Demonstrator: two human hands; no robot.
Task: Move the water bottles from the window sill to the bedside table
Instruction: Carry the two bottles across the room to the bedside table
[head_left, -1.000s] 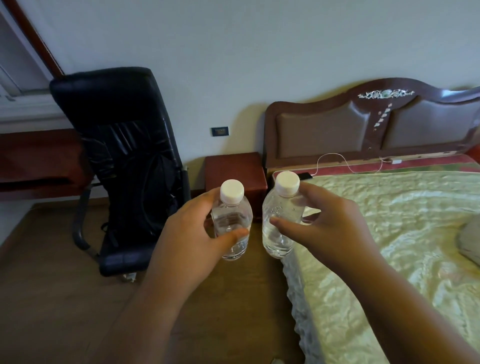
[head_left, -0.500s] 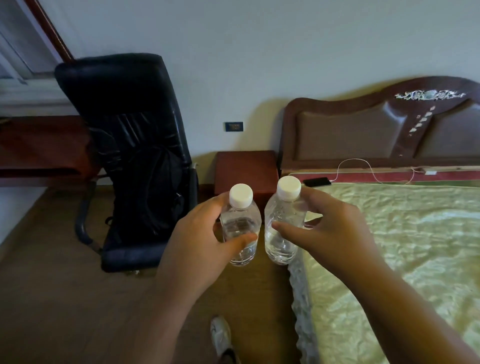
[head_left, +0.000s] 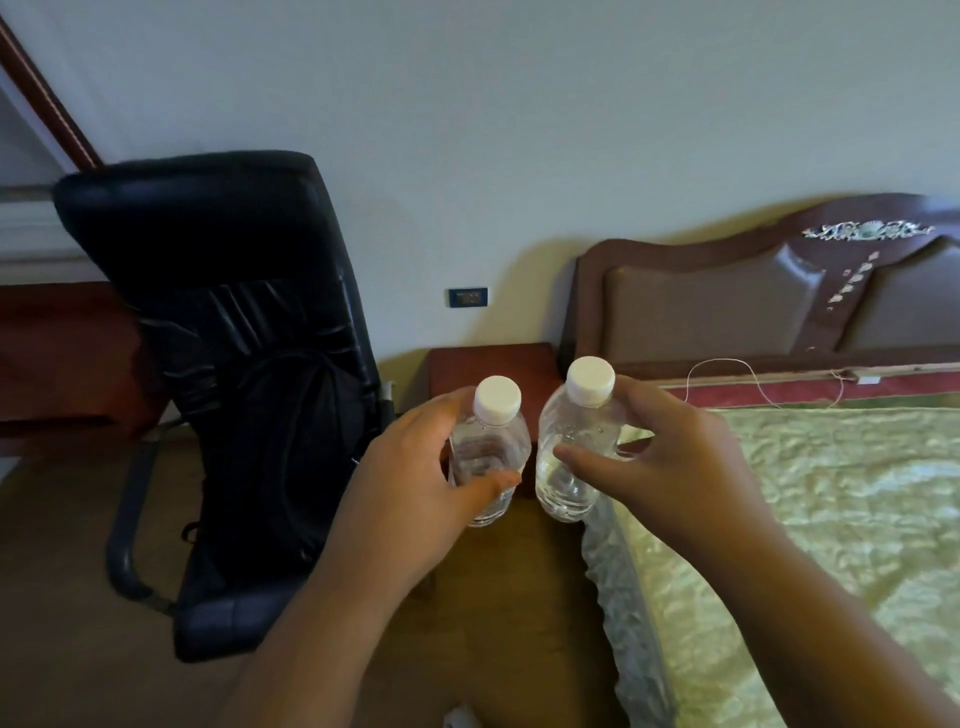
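A black office chair stands at far left on the wooden floor, its tall back leaning against a pale wall, with a dark red ledge behind it. Right of the chair, a small dark wall socket sits above a reddish-brown bedside worktop, wedged between the chair and the headboard.

In the middle of the scene, a person carries two clear plastic water bottles, both upright and capped in white, in the air in front of that worktop. The left hand wraps the left bottle from the side, thumb across its front and fingers behind. Just beside it, not quite touching, the right bottle is gripped by the right hand, thumb pressed on its front and fingers curled round its shoulder near the cap. The right bottle is held slightly higher and tilts a little to the right at the top. Both bottles contain water.

To the right, a bed with a crinkled pale green cover fills the frame's lower corner, below a padded brown headboard with a carved ornament. A thin white cable loops along the head of the mattress.
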